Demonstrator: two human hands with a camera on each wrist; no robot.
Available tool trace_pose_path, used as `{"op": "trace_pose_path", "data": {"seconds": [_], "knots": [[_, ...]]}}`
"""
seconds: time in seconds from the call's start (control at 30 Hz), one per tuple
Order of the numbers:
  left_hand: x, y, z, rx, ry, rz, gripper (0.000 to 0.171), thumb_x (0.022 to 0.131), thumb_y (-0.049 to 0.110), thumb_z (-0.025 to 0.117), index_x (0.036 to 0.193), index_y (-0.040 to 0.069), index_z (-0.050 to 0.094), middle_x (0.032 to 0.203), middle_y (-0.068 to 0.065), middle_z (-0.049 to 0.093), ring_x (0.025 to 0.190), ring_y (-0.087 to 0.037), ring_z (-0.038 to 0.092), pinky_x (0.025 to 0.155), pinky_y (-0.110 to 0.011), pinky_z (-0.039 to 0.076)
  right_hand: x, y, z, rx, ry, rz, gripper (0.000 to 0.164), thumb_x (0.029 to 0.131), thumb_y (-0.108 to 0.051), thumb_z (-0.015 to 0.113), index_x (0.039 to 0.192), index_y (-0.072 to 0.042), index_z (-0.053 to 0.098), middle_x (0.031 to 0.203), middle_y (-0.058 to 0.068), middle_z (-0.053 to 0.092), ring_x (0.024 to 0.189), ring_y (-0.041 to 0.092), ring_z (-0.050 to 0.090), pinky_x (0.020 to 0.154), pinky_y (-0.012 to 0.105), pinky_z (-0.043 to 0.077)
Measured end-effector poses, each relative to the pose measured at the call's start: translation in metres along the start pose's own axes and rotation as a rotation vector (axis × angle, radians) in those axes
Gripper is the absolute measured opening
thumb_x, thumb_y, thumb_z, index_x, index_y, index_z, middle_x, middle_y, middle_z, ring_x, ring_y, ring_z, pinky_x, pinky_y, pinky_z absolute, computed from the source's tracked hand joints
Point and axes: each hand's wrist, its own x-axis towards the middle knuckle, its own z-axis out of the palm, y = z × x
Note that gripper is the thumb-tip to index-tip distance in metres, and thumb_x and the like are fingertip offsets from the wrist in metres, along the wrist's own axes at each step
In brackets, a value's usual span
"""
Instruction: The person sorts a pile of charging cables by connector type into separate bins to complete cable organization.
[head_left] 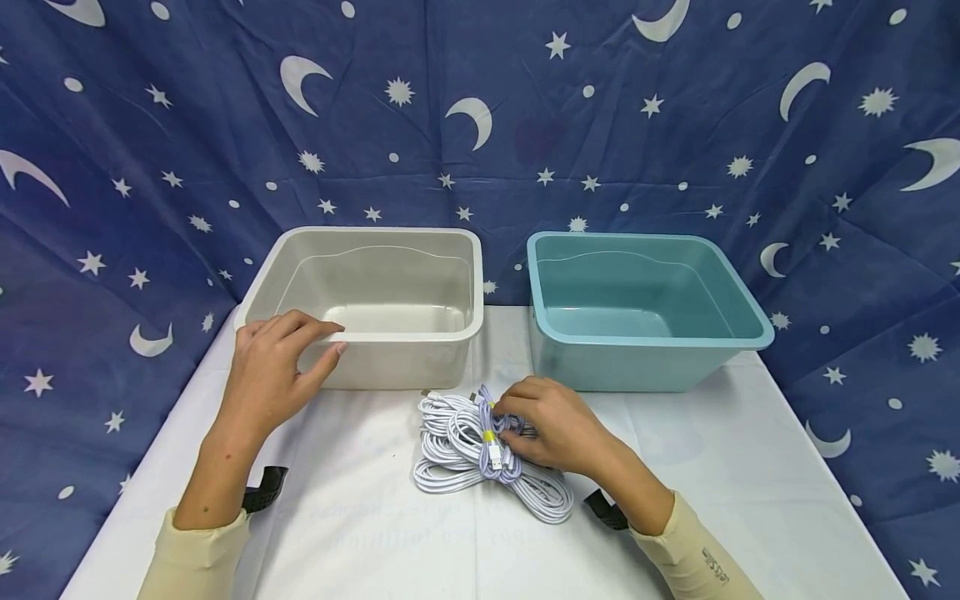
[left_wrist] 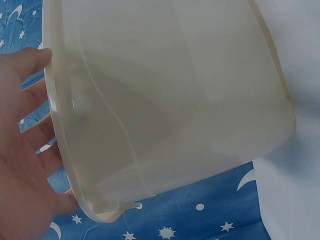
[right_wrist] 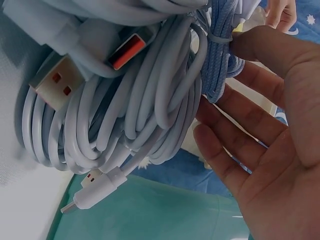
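A pile of coiled white USB cables [head_left: 450, 446] lies on the table in front of the two bins. On top of it is a lilac braided USB cable [head_left: 512, 471], bundled with yellow ties. My right hand [head_left: 558, 425] pinches this lilac cable between thumb and fingers; in the right wrist view the braided loops [right_wrist: 220, 50] sit at the thumb tip. At the left, my left hand [head_left: 273, 375] rests on the front rim of a beige bin [head_left: 397, 362]. Its fingers are extended along the rim, as the left wrist view of the hand [left_wrist: 30, 150] shows.
To the right stands a teal bin [head_left: 622, 362], with its floor visible. A white cloth [head_left: 360, 517] covers the table. Behind and at both sides hangs a blue curtain [head_left: 510, 100] with moons and stars. Dark straps [head_left: 264, 490] show at both wrists.
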Motion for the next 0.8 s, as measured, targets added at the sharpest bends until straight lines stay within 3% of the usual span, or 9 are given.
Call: {"op": "trace_pose_path", "data": {"seconds": [0.27,0.8], "knots": [[0.0000,0.0000,-0.0002,-0.001,-0.005,-0.007,0.019,0.094,0.024,0.082,0.110,0.014,0.081,0.100,-0.004,0.072,0.094,-0.029,0.069,0.094,-0.061,0.039,0.0010,0.0014,0.0024,-0.014,0.043,-0.029,0.012,0.093,-0.017,0.083,0.105,-0.016,0.080,0.103,-0.004,0.076,0.100,0.017,0.072,0.090,0.037,0.059],[0.0005,-0.0009,-0.0001,-0.007,-0.005,-0.011,0.018,0.094,0.024,0.081,0.109,0.014,0.081,0.101,-0.003,0.072,0.095,-0.029,0.070,0.094,-0.060,0.039,0.0030,-0.0004,-0.0060,-0.047,0.092,0.002,0.015,0.097,-0.015,0.078,0.112,-0.013,0.077,0.110,-0.002,0.075,0.107,0.019,0.071,0.093,0.039,0.059]]}}
